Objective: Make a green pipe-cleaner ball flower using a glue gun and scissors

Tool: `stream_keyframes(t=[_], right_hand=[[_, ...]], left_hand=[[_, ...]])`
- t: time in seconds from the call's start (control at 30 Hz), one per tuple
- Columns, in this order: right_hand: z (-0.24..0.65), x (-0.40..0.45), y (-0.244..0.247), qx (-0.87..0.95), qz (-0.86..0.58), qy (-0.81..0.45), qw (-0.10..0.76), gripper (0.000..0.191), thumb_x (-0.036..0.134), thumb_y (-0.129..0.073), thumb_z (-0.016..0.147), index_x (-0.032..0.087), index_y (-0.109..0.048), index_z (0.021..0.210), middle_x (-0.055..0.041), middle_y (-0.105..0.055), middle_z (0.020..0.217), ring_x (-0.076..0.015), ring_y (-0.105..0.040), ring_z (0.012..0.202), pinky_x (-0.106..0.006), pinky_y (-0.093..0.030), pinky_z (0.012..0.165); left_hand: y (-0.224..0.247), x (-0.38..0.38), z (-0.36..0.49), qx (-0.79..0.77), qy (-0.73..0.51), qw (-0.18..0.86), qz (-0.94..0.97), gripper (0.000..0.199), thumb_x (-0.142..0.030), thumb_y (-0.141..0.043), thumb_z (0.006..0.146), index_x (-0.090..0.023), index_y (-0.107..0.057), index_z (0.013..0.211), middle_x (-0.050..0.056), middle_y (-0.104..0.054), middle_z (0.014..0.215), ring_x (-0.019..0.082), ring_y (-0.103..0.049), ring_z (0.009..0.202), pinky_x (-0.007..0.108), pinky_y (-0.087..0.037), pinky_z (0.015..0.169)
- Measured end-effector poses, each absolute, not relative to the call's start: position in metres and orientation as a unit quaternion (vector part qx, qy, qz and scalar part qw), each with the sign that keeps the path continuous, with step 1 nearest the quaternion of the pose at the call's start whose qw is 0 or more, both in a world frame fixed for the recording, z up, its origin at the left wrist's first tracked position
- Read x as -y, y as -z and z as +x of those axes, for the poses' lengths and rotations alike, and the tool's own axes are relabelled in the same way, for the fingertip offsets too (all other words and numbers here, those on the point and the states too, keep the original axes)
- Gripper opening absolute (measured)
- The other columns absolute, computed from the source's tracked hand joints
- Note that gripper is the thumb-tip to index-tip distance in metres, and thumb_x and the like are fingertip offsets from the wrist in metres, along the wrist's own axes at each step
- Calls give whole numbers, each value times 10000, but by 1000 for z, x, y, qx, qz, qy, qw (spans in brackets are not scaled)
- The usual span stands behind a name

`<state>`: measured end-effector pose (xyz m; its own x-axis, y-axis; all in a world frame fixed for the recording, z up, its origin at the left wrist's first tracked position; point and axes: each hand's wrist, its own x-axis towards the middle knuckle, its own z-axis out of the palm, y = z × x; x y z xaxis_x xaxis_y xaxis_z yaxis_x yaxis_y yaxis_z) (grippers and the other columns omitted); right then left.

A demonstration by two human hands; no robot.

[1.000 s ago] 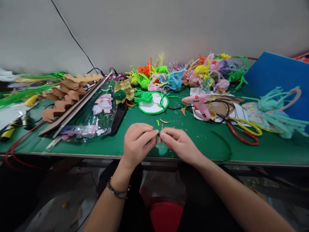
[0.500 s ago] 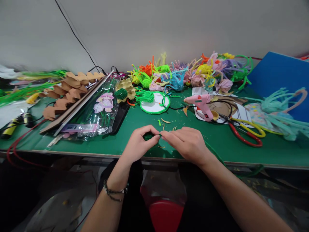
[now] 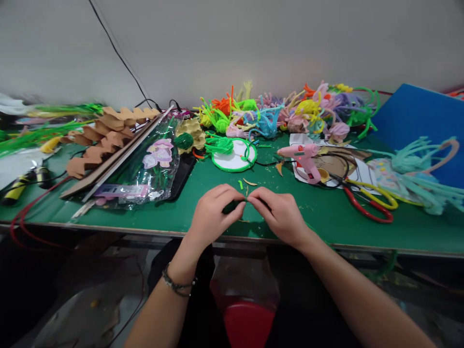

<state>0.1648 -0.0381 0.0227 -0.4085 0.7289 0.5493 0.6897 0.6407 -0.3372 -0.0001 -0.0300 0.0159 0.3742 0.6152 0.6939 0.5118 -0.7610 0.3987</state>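
Observation:
Just above the table's near edge, my left hand (image 3: 213, 212) is closed, its thumb and index finger pinched together. A dark green fuzzy bundle (image 3: 230, 207), apparently pipe cleaner, shows inside its curl, mostly hidden by the fingers. My right hand (image 3: 284, 215) is closed too, its fingertips pinched on the dark green strand end against the left fingertips. Long green pipe cleaner (image 3: 388, 263) hangs over the table edge beyond my right wrist. Ahead of my hands lie a bright green scrap (image 3: 240, 184) and thin tan shavings (image 3: 250, 182).
A pink glue gun (image 3: 302, 157) rests on paper, with red-and-yellow-handled scissors (image 3: 369, 200) on its right. A white disc with a green rim (image 3: 235, 162) lies ahead. Colourful pipe-cleaner bundles (image 3: 268, 118) line the wall. Zigzag cardboard (image 3: 105, 145) and a plastic bag (image 3: 145, 179) are left.
My right hand has rolled, and its fingers now bend down into a tighter pinch. Both hands stay together at the fingertips and sit slightly further right; the view has shifted slightly.

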Motion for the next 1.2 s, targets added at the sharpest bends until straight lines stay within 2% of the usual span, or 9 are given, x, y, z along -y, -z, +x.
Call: stream_keyframes(t=[0.17,0.27,0.47,0.6,0.77,0.9,1.03,1.13,1.2], right_hand=[[167,34,-18,858,-360,129,343,332,285,-372,917,176,-606,707,13,-644,551,-89,-553,466,-202,-332,498],[167,34,-18,862,-339,173,335,341,256,-384,911,175,-604,664,2,-644,559,-100,-560,488,-217,-326,498],[169,32,-23,876,-347,151,300,312,278,-382,909,164,-616,738,-19,-621,611,-114,-565,566,-203,-357,519],[175,30,-26,881,-338,144,299,273,249,-390,906,158,-625,801,-30,-631,655,-122,-580,622,-198,-390,554],[181,30,-22,867,-363,126,318,254,238,-414,895,160,-629,784,-38,-672,674,-129,-611,607,-207,-370,520],[178,34,-26,838,-437,-10,326,239,281,-432,881,173,-620,779,-10,-651,594,-103,-557,487,-211,-332,491],[174,37,-40,731,-490,-329,341,250,314,-437,846,169,-561,686,57,-473,398,-70,-406,389,-203,-308,467],[173,36,-43,601,-467,-551,341,286,410,-467,800,161,-545,683,109,-321,312,-50,-235,328,-197,-211,394],[173,34,-41,528,-437,-642,343,305,459,-515,747,164,-534,674,135,-253,287,-41,-142,320,-197,-147,369]], left_hand=[[-18,29,-3,-367,-444,166,801,61,-129,-584,759,-151,-559,708,-10,-586,674,84,-546,642,172,-423,604],[-17,28,-5,-375,-415,204,803,68,-114,-584,745,-155,-555,700,-15,-588,680,85,-544,649,171,-418,611],[-18,26,-9,-388,-373,224,813,83,-80,-550,735,-160,-542,710,-18,-588,700,92,-541,672,185,-418,638],[-18,25,-12,-418,-384,203,798,56,-114,-532,761,-161,-544,732,-15,-578,697,97,-536,670,193,-417,635],[-18,25,-13,-421,-380,160,808,73,-141,-520,784,-166,-520,715,-10,-576,693,105,-544,662,203,-423,614],[-16,25,-12,-399,-388,52,829,68,-151,-510,797,-165,-519,732,12,-594,703,130,-558,675,234,-441,617],[-18,25,-10,-352,-403,-75,841,71,-136,-519,795,-165,-520,730,18,-618,694,137,-569,674,247,-449,630],[-20,26,-8,-319,-415,-162,837,93,-121,-527,791,-170,-513,713,14,-629,684,133,-575,677,248,-447,649],[-21,27,-7,-306,-417,-201,832,114,-113,-527,789,-176,-505,696,13,-631,676,134,-575,674,258,-446,665]])
